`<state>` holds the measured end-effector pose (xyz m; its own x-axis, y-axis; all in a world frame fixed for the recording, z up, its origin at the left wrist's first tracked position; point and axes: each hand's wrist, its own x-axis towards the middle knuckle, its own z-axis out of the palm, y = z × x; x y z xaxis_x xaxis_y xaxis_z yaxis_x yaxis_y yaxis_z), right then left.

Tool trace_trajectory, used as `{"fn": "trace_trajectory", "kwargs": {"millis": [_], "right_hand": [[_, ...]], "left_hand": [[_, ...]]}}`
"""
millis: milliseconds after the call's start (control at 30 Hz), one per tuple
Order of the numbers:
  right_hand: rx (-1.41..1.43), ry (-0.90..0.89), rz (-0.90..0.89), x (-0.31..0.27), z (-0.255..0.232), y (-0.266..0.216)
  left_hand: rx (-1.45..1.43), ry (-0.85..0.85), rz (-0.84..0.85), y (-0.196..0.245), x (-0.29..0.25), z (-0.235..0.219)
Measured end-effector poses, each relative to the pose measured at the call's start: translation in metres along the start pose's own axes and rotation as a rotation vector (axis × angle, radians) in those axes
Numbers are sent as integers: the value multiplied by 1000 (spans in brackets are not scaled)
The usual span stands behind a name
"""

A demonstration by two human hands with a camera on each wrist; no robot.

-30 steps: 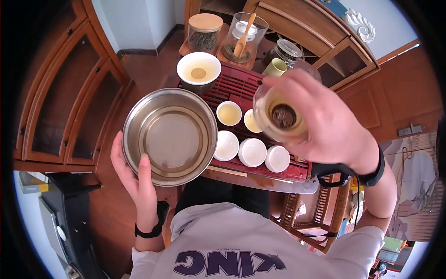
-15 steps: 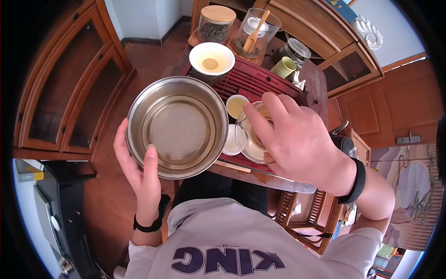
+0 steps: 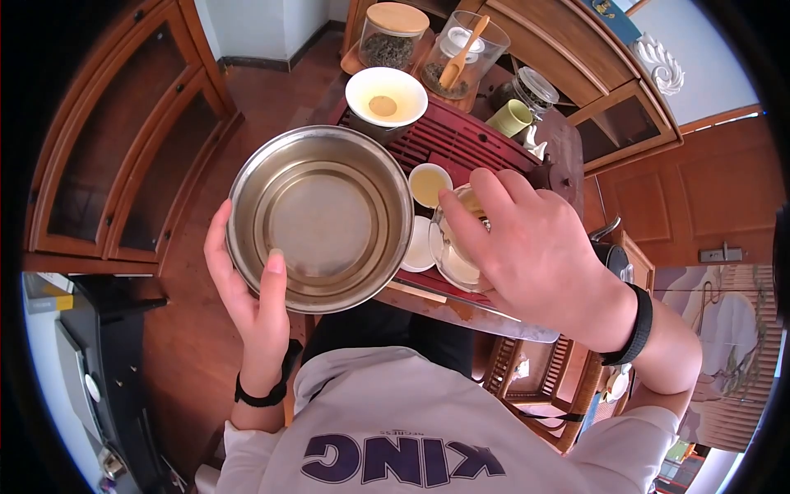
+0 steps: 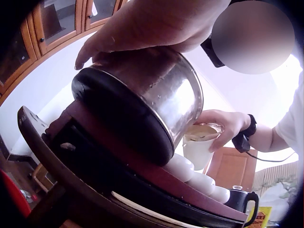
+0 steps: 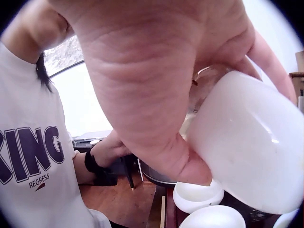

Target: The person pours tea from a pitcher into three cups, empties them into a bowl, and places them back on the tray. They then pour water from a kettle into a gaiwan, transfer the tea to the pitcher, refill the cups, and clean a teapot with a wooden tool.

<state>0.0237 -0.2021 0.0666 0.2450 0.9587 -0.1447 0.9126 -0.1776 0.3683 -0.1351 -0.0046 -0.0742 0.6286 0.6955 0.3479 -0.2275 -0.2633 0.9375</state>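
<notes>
My left hand [image 3: 251, 276] holds a round stainless steel bowl [image 3: 321, 222] at its left side, thumb over the rim and fingers along the outside. In the left wrist view the bowl [image 4: 183, 90] is tipped above the tea tray's edge. My right hand [image 3: 539, 255] grips a white gaiwan [image 5: 251, 142] with a clear glass lid [image 3: 448, 251], tilted toward the bowl and just right of its rim. The hand hides much of the gaiwan in the head view. Close by are a small cup of yellow tea [image 3: 430, 185] and a white cup [image 3: 420, 249].
A dark red slatted tea tray [image 3: 461, 128] carries the cups and a white-rimmed vessel of pale tea [image 3: 403, 86]. Behind stand a wooden-lidded tea jar [image 3: 387, 49], a glass canister with a scoop [image 3: 469, 58] and a green cup [image 3: 510, 119]. A black kettle [image 3: 611, 255] is at the right.
My right hand has moved left and tilted the gaiwan toward the bowl, mostly by half a second ago. The left hand keeps its hold, and the head view has shifted slightly.
</notes>
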Motion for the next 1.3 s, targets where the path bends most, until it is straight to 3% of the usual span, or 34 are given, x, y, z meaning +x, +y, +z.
{"fn": "trace_trajectory", "kwargs": {"millis": [633, 1033, 1233, 1300], "right_hand": [[-80, -72, -69, -1, -1, 0], [11, -243, 27, -31, -4, 5], [-100, -252, -4, -53, -1, 11], [-89, -335, 29, -59, 0, 12]], "left_hand": [[23, 2, 12, -1, 0, 0], [65, 25, 15, -3, 0, 1], [115, 50, 24, -5, -1, 0], [110, 50, 26, -7, -1, 0]]}}
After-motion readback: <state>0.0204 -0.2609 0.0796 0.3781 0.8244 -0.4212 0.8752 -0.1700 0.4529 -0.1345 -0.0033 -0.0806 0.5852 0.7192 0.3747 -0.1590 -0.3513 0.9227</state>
